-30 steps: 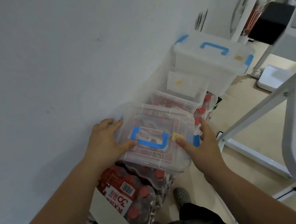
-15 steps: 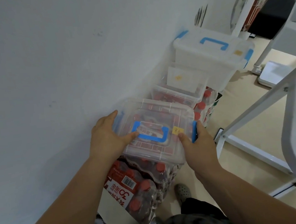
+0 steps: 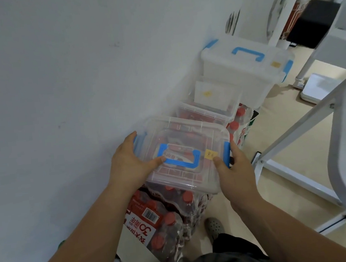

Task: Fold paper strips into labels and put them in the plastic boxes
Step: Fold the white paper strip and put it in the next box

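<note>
A clear plastic box (image 3: 192, 137) with a blue lid handle and blue side clips sits between my two hands, over shrink-wrapped packs of red-capped bottles. A small yellow label (image 3: 210, 153) lies on its lid near the right clip. My left hand (image 3: 129, 163) grips the box's left side, thumb on the lid beside the handle. My right hand (image 3: 233, 167) grips the right side, thumb on the lid next to the label. Behind it are a second clear box (image 3: 206, 111) with a white card bearing a yellow label, and a larger white box (image 3: 244, 65) with a yellow label.
A white wall (image 3: 66, 78) runs close along the left. Packs of red-capped bottles (image 3: 156, 224) stand on the floor below the boxes. White table legs and braces (image 3: 304, 129) cross the right side. A foot in a grey shoe (image 3: 213, 226) is on the beige floor.
Both hands have drawn the clear box toward me and slightly up, away from the box behind it. My right thumb has slid to the label's lower edge.
</note>
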Tool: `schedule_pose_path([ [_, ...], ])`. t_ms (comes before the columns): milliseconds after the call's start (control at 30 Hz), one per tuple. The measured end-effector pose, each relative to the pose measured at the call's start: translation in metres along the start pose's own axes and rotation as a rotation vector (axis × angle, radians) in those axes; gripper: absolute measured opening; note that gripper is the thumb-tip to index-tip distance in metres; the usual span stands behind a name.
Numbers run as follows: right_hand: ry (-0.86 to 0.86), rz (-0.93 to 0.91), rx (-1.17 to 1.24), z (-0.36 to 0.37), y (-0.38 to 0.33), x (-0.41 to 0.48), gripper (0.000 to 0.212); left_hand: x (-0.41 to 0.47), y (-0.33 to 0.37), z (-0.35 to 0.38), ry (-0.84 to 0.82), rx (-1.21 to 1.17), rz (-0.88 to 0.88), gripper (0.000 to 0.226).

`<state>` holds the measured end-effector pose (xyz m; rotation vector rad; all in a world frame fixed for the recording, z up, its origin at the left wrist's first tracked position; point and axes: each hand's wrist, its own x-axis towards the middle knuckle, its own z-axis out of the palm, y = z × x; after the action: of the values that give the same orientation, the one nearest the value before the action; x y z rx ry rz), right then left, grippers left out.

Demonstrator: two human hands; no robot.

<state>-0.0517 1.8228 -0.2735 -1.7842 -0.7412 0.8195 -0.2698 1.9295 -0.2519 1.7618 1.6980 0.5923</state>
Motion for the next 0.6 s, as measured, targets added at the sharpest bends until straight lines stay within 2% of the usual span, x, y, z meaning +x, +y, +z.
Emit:
schedule_pose_path([
  [200,-0.006,0.016,-0.010,-0.012,0.003,0.003,0.065,-0.002,-0.004,0.002,0.088,-0.018,0.060,0.118],
  [333,0.005,0.014,0.003,-0.010,0.004,-0.002,0.068,0.004,-0.001,0.001,0.074,0.024,0.097,0.114],
  [467,0.023,-0.005,-0.019,-0.005,0.004,-0.004,0.071,0.023,0.005,-0.005,-0.016,0.069,0.152,0.110],
  [600,0.010,-0.020,-0.011,0.003,0.000,-0.001,0.078,0.049,0.011,-0.012,-0.025,0.229,0.245,0.099],
])
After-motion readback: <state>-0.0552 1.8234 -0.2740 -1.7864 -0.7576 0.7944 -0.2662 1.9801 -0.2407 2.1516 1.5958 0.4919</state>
